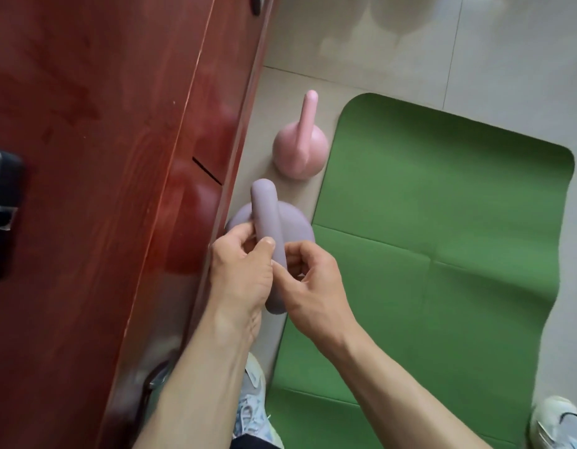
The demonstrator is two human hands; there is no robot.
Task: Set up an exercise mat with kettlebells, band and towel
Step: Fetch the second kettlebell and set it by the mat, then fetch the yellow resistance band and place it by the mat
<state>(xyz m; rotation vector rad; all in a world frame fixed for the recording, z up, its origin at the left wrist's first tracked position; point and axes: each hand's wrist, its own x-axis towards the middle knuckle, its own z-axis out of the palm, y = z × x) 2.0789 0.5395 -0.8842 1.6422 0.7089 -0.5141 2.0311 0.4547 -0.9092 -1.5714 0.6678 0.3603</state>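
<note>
Gripping the purple kettlebell (270, 222) by its handle with both hands: left hand (245, 270) wrapped round the bar from the cabinet side with the thumb laid on top, right hand (313, 286) with fingers (292, 254) curled in under the bar from the mat side. Neither hand slack, neither holding anything else. Placed over the narrow strip of floor (410, 53) between the red wooden cabinet (102, 157) and the left long edge of the green mat (442, 222), body bulging toward that edge; cannot tell whether resting on the floor or already a little clear of it. Handle bar running away from the body, roughly parallel to the mat's long edge, so the hands meet it crosswise at its near end. Directly ahead of both hands and about equally near to each, with the mat lying to the right. Just beyond, in the same strip beside the mat's far left corner, standing upright: the pink kettlebell (300, 153), apart from the purple one and untouched. Probably placing or adjusting the second weight alongside the mat. No band or towel in view, so likely well short of finished.
</note>
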